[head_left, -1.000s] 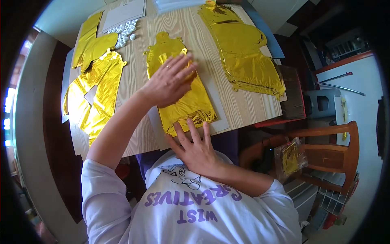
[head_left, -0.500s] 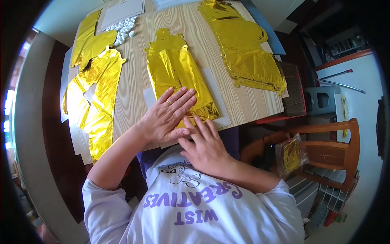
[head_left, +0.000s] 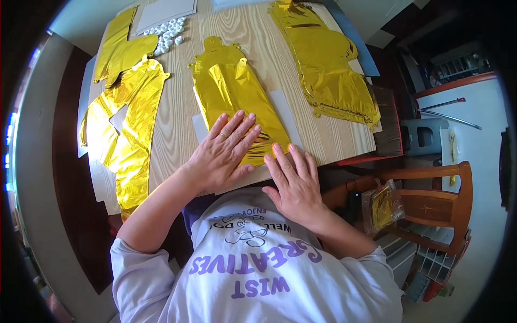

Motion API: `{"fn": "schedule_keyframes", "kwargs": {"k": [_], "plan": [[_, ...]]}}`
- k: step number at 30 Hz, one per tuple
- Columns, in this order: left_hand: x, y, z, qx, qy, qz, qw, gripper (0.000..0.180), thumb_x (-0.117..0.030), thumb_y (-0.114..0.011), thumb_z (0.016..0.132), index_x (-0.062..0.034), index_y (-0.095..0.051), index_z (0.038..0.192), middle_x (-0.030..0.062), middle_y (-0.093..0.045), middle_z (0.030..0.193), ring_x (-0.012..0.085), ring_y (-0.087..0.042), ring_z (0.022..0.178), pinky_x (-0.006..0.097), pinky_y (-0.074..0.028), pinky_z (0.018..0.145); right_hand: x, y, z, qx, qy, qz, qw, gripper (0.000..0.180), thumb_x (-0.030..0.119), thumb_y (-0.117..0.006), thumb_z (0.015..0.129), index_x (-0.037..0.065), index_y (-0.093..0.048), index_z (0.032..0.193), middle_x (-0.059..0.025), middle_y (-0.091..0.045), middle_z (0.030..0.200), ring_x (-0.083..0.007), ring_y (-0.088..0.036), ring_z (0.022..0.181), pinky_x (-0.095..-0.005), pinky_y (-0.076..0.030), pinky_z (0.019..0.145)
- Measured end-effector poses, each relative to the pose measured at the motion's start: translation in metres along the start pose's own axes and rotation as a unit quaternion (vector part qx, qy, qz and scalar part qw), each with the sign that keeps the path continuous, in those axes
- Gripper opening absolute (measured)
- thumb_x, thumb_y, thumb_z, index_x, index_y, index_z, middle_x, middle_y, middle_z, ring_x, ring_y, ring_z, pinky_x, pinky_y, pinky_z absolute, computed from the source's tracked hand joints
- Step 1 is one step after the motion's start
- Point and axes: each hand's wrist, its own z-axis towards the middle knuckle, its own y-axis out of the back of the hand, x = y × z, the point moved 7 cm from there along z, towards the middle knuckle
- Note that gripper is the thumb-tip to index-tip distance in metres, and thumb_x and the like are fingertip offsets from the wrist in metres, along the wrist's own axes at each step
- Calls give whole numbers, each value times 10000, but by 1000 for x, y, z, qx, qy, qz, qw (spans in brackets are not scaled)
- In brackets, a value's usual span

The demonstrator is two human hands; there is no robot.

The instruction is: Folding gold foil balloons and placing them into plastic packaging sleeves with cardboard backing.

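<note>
A flat gold foil balloon point(head_left: 237, 91) lies in front of me, its lower part over a pale card point(head_left: 284, 110) on the wooden table. Across its near end, my left hand point(head_left: 223, 148) rests flat with fingers stretched out and a ring on one finger. My right hand point(head_left: 293, 180) lies at the near right corner of the foil, fingers spread and the tips touching it. Neither hand grips anything. The part of the foil beneath the left palm is hidden.
More gold foil balloons lie flat at the left point(head_left: 137, 113) and right point(head_left: 334, 64). White rolls point(head_left: 169, 35) sit in a cluster near white sheets point(head_left: 167, 13) at the far left. A wooden chair point(head_left: 436, 199) with a bagged gold foil pack point(head_left: 382, 207) stands to the right.
My right hand has moved right, away from my left hand, onto the foil's near right corner. The left hand stays nearly in place. The foil's near end looks smoother.
</note>
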Motion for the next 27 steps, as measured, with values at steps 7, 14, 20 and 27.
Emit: {"fn": "schedule_keyframes", "kwargs": {"k": [7,14,20,27], "plan": [[3,1,1,21,-21,-46,999,733,-408,-528,1002,-42,-288,1590,177,-256,1656,358,-180,1554,519,-108,1263,2,11,12,-32,24,19,999,553,409,-639,940,36,-580,1345,-213,-516,1412,-435,-452,1314,-614,-307,1129],[0,13,9,32,-27,-27,999,719,-391,-612,929,-99,-391,1548,161,-301,1638,368,-206,1542,536,-128,1260,18,-9,14,-20,68,25,997,652,381,-736,858,29,-556,1375,-289,-420,1454,-506,-399,1353,-623,-327,1144],[-24,-10,37,70,-111,-112,985,656,-484,-502,985,-87,-455,1505,142,-355,1618,349,-252,1532,542,-157,1252,22,-25,7,28,60,9,998,662,377,-745,841,119,-545,1416,-328,-366,1477,-548,-326,1392,-727,-266,1127],[34,-16,61,44,-84,27,995,718,-607,-362,1028,-174,-315,1599,117,-298,1654,331,-248,1535,530,-141,1253,19,-27,5,32,56,3,998,828,381,-790,813,230,-427,1541,-331,-243,1561,-541,-262,1440,-716,-272,1120]]}}
